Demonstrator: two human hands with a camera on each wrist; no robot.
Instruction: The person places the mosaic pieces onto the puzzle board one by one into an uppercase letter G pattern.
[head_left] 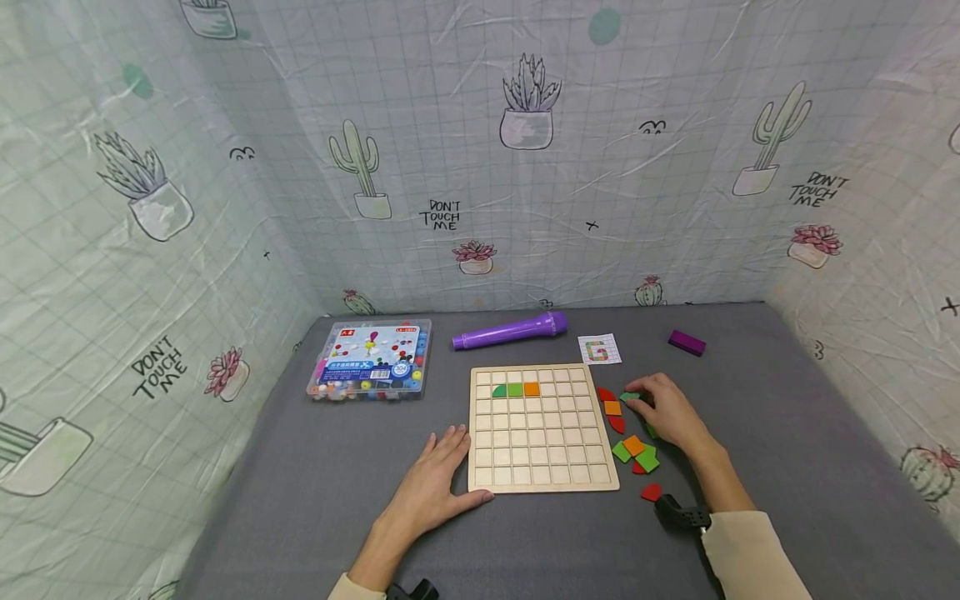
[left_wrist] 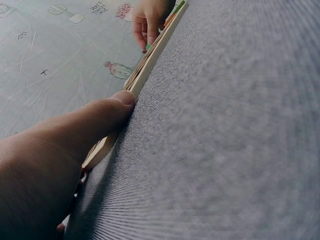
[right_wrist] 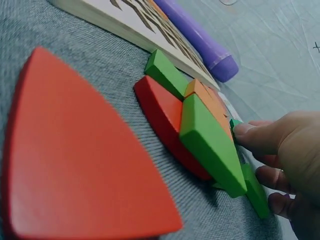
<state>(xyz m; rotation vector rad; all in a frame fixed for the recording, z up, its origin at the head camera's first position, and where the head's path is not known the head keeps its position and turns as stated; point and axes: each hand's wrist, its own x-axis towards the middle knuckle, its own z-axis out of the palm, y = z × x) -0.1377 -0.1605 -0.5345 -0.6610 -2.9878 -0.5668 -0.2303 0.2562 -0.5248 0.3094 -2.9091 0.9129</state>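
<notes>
A square wooden grid board (head_left: 540,437) lies on the table. In one of its upper rows sit a dark green rounded piece (head_left: 500,392), a light green square (head_left: 515,390) and an orange square (head_left: 532,389). My left hand (head_left: 429,487) rests at the board's near left corner, fingers along the left side, thumb (left_wrist: 122,99) against the edge. Right of the board, my right hand (head_left: 672,414) pinches a small dark green piece (head_left: 629,397) between thumb and fingers. Loose orange, red and green pieces lie by that hand, including a green block (right_wrist: 212,145) and a red rounded piece (right_wrist: 85,160).
A small pattern card (head_left: 599,349) lies behind the board's right corner. Farther back are a purple microphone-shaped stick (head_left: 510,331) and a dark purple block (head_left: 687,342). A clear plastic case of colourful beads (head_left: 369,360) stands at the left.
</notes>
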